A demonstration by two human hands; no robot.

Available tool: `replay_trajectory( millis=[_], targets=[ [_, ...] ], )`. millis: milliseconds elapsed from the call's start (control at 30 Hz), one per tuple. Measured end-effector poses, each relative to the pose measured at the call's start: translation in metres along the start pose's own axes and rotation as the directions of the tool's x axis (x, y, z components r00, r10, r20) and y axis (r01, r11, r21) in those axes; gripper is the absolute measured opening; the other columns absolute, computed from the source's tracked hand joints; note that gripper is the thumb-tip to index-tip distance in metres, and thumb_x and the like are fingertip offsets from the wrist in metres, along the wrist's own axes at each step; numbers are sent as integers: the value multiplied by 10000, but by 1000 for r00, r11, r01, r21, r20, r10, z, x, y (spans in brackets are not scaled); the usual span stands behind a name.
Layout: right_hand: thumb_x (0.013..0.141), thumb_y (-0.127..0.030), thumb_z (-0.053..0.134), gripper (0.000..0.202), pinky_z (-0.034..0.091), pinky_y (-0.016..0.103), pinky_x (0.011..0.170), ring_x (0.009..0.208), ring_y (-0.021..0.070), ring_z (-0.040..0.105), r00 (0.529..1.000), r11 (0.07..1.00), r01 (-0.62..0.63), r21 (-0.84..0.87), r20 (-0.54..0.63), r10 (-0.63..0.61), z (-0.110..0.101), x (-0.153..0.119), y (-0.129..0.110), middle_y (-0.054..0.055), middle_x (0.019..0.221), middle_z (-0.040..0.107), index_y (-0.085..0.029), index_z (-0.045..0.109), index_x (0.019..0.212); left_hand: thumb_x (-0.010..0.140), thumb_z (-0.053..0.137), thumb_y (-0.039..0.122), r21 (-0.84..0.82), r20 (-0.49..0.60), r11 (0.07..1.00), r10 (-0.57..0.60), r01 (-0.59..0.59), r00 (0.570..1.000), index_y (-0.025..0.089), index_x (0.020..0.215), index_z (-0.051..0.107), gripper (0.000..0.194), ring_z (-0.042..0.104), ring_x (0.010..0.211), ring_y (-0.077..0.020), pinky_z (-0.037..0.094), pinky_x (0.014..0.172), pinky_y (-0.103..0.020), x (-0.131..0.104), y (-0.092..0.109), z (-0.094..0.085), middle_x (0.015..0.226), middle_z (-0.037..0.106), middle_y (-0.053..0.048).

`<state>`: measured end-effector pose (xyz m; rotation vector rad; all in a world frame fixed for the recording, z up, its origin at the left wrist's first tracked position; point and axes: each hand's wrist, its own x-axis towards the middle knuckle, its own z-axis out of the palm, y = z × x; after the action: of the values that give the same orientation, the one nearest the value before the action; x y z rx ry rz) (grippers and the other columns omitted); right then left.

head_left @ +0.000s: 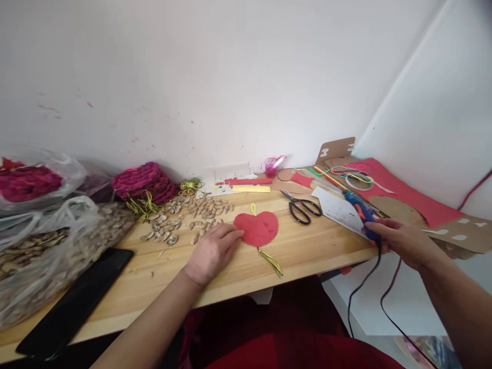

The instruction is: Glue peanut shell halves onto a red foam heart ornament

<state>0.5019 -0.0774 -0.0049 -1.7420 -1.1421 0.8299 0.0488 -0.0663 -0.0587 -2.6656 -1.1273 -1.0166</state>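
A flat, red heart-shaped paper piece (255,230) lies on the wooden table, with a yellow loop (253,208) at its top and a yellow-green tassel (271,262) below it. My left hand (213,252) is closed at its left edge, the fingertips on the paper and the thumb mostly hidden. On the right, a blue hot glue gun (359,212) with an orange trigger is gripped in my right hand (400,241). Its nozzle points away over a stained white sheet (338,210). Black-handled scissors (302,207) lie partly open between the heart and that sheet.
Loose pistachio-like shells (203,210) spread left of the heart. Farther left are a plastic bag of shells (77,241), a black phone (77,302) and magenta coiled pieces (144,184). Behind stands a pink cup (272,166). Coloured cords (353,174) and red sheet (403,197) lie right.
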Motion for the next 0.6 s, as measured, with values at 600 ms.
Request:
replay_trajectory(
  millis=[600],
  targets=[
    [743, -284, 687, 170, 264, 215, 420, 478, 68, 358, 758, 686, -400, 607, 640, -124, 169, -29, -84, -25, 632, 434, -169, 573, 691, 958, 561, 166, 86, 334, 996, 2, -32, 942, 196, 1237, 649, 295, 600, 1046, -248, 526, 914, -388, 33, 21, 5, 1154, 678, -87]
  ],
)
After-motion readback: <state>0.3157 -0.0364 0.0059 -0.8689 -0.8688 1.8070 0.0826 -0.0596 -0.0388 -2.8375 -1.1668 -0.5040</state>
